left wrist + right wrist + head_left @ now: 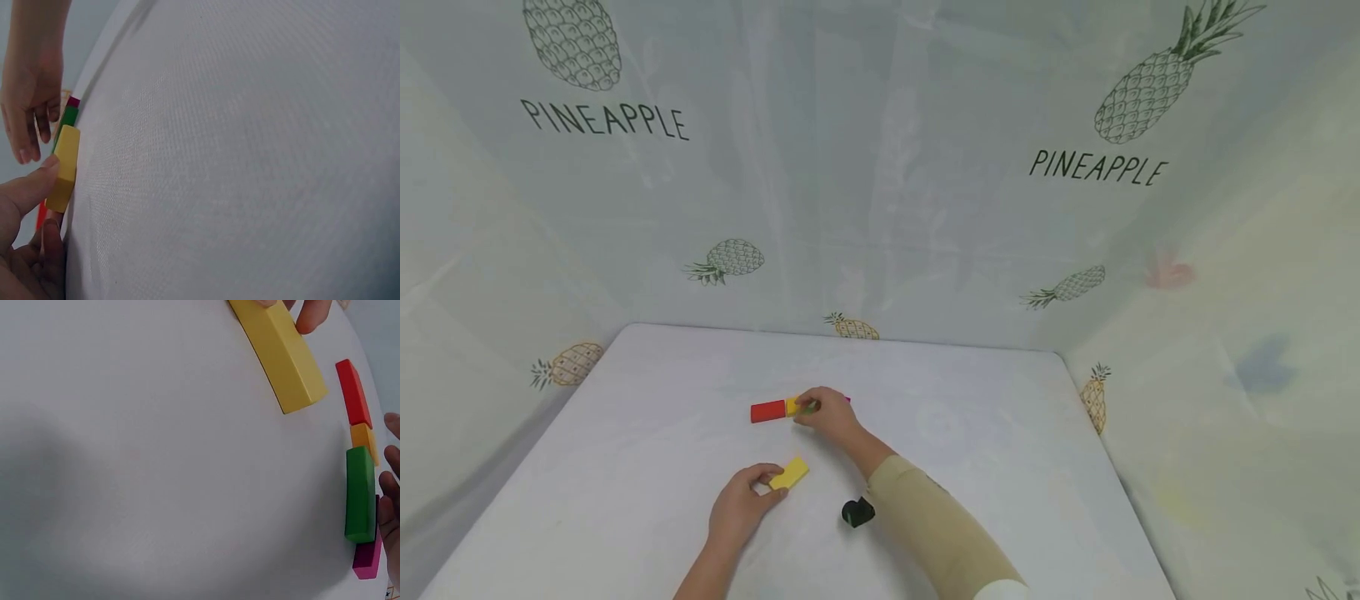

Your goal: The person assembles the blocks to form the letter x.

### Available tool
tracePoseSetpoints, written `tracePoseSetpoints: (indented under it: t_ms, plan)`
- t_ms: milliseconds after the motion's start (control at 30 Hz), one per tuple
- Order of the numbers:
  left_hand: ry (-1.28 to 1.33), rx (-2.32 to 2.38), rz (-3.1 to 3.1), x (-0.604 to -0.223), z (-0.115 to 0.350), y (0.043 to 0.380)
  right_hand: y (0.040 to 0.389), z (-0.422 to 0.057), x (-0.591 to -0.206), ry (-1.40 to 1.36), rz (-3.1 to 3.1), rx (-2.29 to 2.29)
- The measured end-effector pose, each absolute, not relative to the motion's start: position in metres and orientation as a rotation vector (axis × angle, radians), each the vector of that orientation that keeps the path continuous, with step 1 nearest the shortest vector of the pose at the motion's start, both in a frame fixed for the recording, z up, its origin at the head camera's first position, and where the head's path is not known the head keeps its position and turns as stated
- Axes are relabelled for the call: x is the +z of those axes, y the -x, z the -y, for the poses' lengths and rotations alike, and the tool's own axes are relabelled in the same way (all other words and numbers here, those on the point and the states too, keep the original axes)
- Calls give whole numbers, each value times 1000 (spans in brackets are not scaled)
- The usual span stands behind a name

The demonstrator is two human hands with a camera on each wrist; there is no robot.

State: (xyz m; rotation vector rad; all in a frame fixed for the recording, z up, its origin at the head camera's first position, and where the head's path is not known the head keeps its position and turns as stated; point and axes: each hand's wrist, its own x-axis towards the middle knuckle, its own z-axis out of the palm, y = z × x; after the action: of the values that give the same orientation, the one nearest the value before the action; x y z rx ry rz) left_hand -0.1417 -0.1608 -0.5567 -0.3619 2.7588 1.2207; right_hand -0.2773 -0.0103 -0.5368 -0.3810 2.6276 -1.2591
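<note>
My left hand (739,507) pinches a yellow block (789,473) between thumb and fingers, low over the white table. In the right wrist view that block (281,356) appears long and rectangular, its near end free. Farther back, my right hand (831,414) hovers beside a row of blocks with loosely bent fingers and nothing visible in them. The row holds a red block (354,394), a short orange block (362,437), a green block (360,494) and a magenta block (367,559). The green one sits slightly forward of the magenta one. In the head view the hand partly covers this row.
A small black object (857,512) lies on the table (1000,433) close to the right sleeve (932,517). Pale cloth with pineapple prints (850,183) hangs behind the table and at its sides.
</note>
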Motion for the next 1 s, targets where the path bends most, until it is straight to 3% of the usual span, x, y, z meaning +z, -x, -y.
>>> tracePoseSetpoints:
  t_ms: [1000]
  plan:
    - [356, 1175, -2784, -560, 160, 143, 302, 27, -545, 531, -2825, -738]
